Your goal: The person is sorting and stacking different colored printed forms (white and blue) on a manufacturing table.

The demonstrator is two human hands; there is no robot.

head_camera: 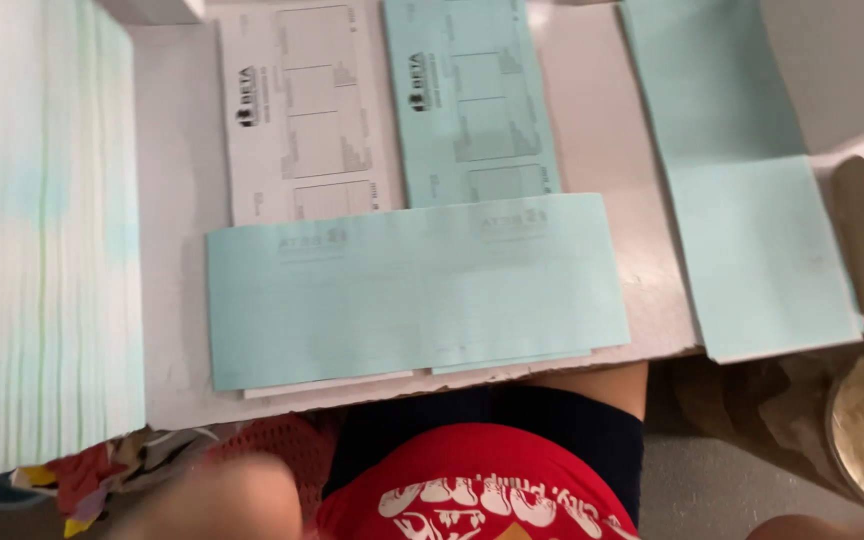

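A blurred hand (pixel 217 500) at the lower edge held nothing visible; its grip could not be told, and the other hand was out of sight. Nearest lay the wide pale-green paper sheet (pixel 412 290), crosswise over a white printed form (pixel 302 110) and a green printed form (pixel 472 100) on the white table (pixel 172 200)

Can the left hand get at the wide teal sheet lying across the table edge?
Probably yes. The left hand, blurred at the bottom, is below the table edge, and nothing lies on the teal sheet. The paper stack is beside it, not across the way.
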